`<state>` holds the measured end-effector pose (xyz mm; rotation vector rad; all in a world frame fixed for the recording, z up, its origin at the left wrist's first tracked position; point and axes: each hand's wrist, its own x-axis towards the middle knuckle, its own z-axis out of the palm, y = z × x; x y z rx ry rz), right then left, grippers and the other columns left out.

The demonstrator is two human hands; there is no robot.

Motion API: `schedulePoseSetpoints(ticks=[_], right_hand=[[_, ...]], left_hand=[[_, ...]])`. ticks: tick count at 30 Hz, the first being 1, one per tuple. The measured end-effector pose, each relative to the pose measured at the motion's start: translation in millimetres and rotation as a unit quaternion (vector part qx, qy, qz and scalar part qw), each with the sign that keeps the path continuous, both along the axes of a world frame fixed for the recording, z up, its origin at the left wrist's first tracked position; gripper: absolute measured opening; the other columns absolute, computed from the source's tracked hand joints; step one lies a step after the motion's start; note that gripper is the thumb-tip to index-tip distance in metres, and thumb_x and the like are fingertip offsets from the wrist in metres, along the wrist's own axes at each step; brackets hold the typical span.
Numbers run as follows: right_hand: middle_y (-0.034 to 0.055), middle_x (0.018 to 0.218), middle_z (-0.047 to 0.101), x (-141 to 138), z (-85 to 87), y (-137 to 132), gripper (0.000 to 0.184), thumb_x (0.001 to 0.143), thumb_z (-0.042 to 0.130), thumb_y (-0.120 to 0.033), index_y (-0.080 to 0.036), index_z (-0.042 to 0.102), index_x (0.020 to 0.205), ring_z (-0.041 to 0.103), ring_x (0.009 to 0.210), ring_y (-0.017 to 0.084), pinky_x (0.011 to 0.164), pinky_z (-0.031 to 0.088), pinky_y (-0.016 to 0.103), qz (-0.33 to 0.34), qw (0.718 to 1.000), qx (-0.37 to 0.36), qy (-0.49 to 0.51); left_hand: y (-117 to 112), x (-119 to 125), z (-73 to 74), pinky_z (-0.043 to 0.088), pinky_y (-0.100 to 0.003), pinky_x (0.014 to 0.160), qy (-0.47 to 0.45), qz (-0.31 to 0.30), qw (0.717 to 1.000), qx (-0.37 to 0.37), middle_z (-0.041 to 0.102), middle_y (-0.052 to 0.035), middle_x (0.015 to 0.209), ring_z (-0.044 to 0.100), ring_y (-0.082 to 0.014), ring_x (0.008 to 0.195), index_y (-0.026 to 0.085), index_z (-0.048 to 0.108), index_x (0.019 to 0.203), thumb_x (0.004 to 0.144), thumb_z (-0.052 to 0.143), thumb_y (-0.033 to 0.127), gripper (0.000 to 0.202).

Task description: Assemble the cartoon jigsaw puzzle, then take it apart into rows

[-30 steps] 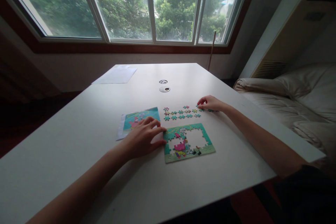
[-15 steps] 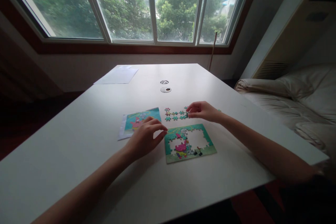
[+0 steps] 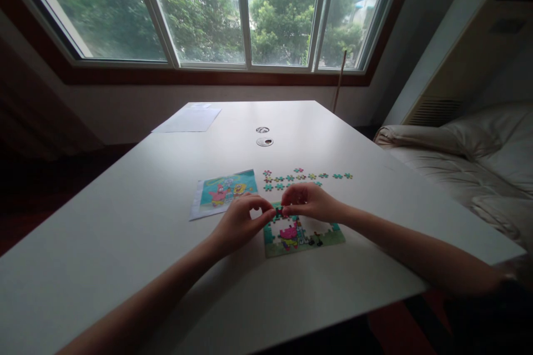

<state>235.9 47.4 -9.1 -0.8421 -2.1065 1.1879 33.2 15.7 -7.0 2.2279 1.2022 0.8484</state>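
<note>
At the far left of the white worktop (image 3: 125,266) lie white papers (image 3: 187,120); any print on them is too faint to read. Nearer to the person, a printed picture (image 3: 219,197) lies flat, with a pink star figure, a yellow figure and a pale one between, which look like those of the SpongeBob cartoon; the pale yellow marks at its top are too small to read. The left hand (image 3: 241,222) comes over its lower right corner, with thumb and forefinger curved into a ring. Farther back are 2 round discs (image 3: 264,142), with dark marks that I cannot read.

The tips of the left hand meet at the left edge of a dark puzzle piece (image 3: 278,212); whether they grip it or only touch it, I cannot tell. This piece is above the upper left part of the puzzle board (image 3: 303,251), whose gaps show white. Behind the board, loose pieces (image 3: 312,176) lie in rows. The right hand (image 3: 314,201) pinches the piece from the right side, its other fingers bent. At the right is a pale sofa (image 3: 437,158).
</note>
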Motion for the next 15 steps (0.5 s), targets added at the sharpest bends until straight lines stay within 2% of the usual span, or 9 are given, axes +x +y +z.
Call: schedulePoseSetpoints(ticks=[4, 7, 15], right_hand=[[0.0006, 0.07, 0.062, 5, 3.7, -2, 0.014, 0.078, 0.057, -0.029, -0.016, 0.06, 0.079, 0.05, 0.057, 0.007, 0.054, 0.04, 0.019, -0.044, 0.984, 0.166, -0.047], [0.0011, 0.073, 0.062, 5, 2.6, -4, 0.012, 0.078, 0.057, -0.028, -0.017, 0.061, 0.081, 0.05, 0.059, 0.008, 0.055, 0.041, 0.02, -0.051, 0.965, 0.246, -0.072], [0.0027, 0.074, 0.062, 0, 1.8, -10, 0.014, 0.082, 0.051, -0.027, -0.017, 0.061, 0.081, 0.054, 0.067, 0.011, 0.063, 0.042, 0.023, -0.026, 0.939, 0.325, -0.104]], left_hand=[[3, -5, 0.6, 0.039, -0.023, 0.057, -0.021, 0.025, 0.999, -0.03, 0.065, 0.0003, 0.067, 0.053, -0.0114, 0.06, 0.017, 0.066, 0.074, 0.079, 0.053, 0.033, 0.021], [5, -6, 0.7, 0.038, -0.023, 0.057, -0.019, 0.026, 0.999, -0.042, 0.065, 0.0001, 0.067, 0.053, -0.0114, 0.061, 0.017, 0.066, 0.073, 0.078, 0.054, 0.033, 0.021], [3, -6, 1.5, 0.039, -0.022, 0.058, -0.007, 0.003, 0.999, -0.041, 0.064, 0.0004, 0.068, 0.053, -0.011, 0.061, 0.017, 0.065, 0.074, 0.08, 0.053, 0.032, 0.02]])
